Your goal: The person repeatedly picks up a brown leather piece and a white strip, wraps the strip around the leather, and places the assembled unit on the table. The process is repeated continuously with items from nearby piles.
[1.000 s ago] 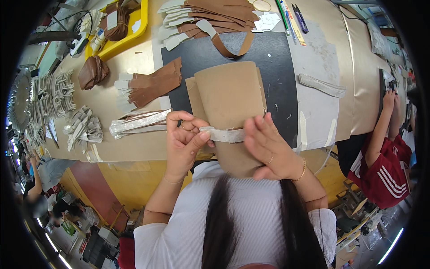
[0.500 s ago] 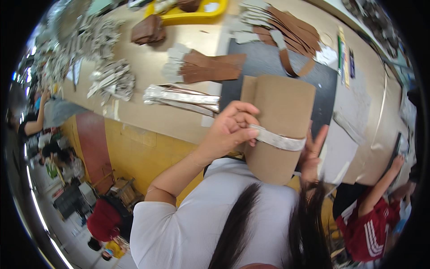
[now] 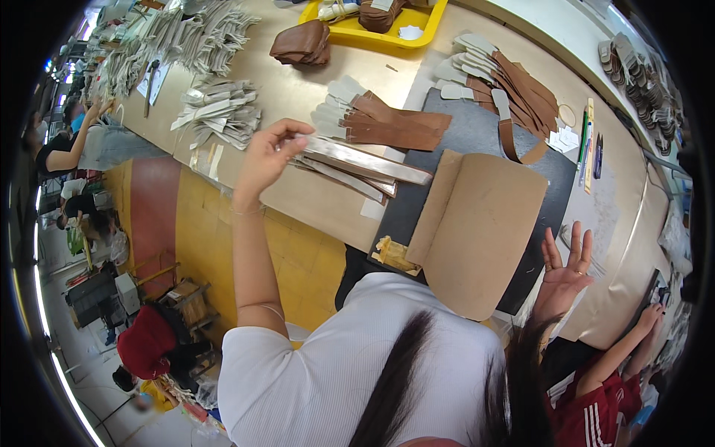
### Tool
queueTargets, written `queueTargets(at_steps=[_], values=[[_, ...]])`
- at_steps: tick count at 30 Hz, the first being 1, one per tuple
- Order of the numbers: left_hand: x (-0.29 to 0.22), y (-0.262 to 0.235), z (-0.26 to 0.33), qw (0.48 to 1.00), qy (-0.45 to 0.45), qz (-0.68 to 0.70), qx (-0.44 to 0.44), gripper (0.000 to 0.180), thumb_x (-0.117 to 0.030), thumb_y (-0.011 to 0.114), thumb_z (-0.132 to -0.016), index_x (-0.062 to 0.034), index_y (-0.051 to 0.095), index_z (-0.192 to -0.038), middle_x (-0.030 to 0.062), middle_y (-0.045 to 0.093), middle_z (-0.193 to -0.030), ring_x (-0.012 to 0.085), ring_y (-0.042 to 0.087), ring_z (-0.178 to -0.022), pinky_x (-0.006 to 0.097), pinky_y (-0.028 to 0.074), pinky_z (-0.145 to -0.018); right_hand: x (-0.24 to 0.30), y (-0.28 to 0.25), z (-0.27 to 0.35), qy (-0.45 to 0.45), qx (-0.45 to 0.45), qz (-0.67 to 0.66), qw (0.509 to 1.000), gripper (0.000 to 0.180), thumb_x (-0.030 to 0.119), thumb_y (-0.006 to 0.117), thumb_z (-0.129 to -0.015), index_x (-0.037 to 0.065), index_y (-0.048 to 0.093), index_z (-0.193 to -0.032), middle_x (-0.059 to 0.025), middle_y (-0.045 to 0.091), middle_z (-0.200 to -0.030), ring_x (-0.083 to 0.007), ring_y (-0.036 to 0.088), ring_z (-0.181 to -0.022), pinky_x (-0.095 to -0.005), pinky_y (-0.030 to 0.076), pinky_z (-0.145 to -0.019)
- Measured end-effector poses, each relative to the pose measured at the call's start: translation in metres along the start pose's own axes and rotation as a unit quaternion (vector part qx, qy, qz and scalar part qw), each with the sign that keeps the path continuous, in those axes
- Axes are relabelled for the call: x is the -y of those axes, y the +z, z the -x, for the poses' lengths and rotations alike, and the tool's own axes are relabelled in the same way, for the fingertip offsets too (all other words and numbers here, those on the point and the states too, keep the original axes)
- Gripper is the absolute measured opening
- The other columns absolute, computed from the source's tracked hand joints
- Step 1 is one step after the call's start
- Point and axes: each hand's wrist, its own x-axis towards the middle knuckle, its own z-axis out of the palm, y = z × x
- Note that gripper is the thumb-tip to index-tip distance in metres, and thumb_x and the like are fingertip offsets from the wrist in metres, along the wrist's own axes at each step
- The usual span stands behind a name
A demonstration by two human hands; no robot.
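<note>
My left hand (image 3: 264, 160) pinches one end of a flat whitish strap (image 3: 369, 158). The strap extends rightward, over or against a small pile of similar straps (image 3: 346, 182); whether it rests on them I cannot tell. To the right, a curved tan board (image 3: 488, 231) with a bent-up left edge stands over a dark mat (image 3: 547, 212), touched by neither hand. Beside the board's right side, my right hand (image 3: 564, 276) is open, fingers spread, with nothing in it. Brown straps with pale ends (image 3: 395, 123) lie fanned just beyond the whitish pile.
More brown straps (image 3: 521, 89) lie at the far right, near pens and a ruler (image 3: 588, 149). A yellow tray (image 3: 387, 37) and a brown bundle (image 3: 300, 43) sit at the back. Pale strip bundles (image 3: 220, 112) lie left. Another person's hand (image 3: 652, 316) is at right.
The whitish strap has come off the tan board and moved left with my left hand to the pile. My right hand has left the board's side and opened to the right.
</note>
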Motion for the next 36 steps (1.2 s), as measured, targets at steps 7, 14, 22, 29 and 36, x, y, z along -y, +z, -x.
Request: queueTargets(at_steps=[7,14,22,29,36], values=[[0.022,-0.033,-0.013,0.985,-0.020,-0.165,-0.045,0.020,-0.009,0.064,-0.083,-0.0017,0.068,-0.102,0.0003,0.058,-0.082,0.0113,0.046,-0.077,0.024,0.040,-0.070,0.007,0.002,0.002,-0.016,-0.048,0.111,0.993,0.084,0.070,0.024,-0.090,0.006,0.029,-0.144,-0.0159,0.032,-0.148,-0.0336,0.053,-0.120,-0.0405,0.036,-0.104],[0.002,-0.006,-0.035,0.961,0.056,-0.257,-0.082,0.024,-0.016,0.070,-0.079,-0.0054,0.069,-0.100,0.0094,0.059,-0.095,0.0228,0.051,-0.085,0.031,0.043,-0.079,0.026,-0.027,-0.010,-0.100,-0.086,0.309,0.942,0.057,0.045,0.034,-0.100,0.002,0.042,-0.136,-0.0152,0.043,-0.141,-0.0278,0.051,-0.122,-0.0383,0.036,-0.105],[-0.033,0.057,-0.067,0.869,0.173,-0.460,0.054,0.072,-0.031,0.084,-0.061,-0.0160,0.055,-0.125,0.0193,0.040,-0.136,0.0405,0.037,-0.126,0.046,0.038,-0.101,0.045,-0.054,-0.010,-0.139,-0.116,0.495,0.850,0.030,0.020,0.047,-0.100,0.000,0.059,-0.119,-0.0139,0.055,-0.130,-0.0229,0.049,-0.122,-0.0338,0.035,-0.104],[-0.025,0.056,-0.099,0.849,0.119,-0.505,0.099,0.091,-0.044,0.085,-0.056,-0.0235,0.047,-0.135,0.0192,0.031,-0.144,0.0427,0.025,-0.135,0.050,0.028,-0.109,0.041,-0.057,-0.002,-0.130,-0.119,0.490,0.854,0.027,0.021,0.051,-0.097,0.001,0.063,-0.112,-0.0120,0.059,-0.125,-0.0255,0.054,-0.117,-0.0361,0.038,-0.101],[-0.008,0.055,-0.104,0.810,0.245,-0.512,0.148,0.095,-0.052,0.083,-0.056,-0.0257,0.043,-0.138,0.0154,0.025,-0.150,0.0408,0.022,-0.138,0.055,0.021,-0.111,0.037,-0.052,-0.003,-0.135,-0.093,0.496,0.853,0.025,0.018,0.051,-0.097,0.001,0.063,-0.110,-0.0130,0.060,-0.122,-0.0261,0.055,-0.115,-0.0357,0.039,-0.100]])
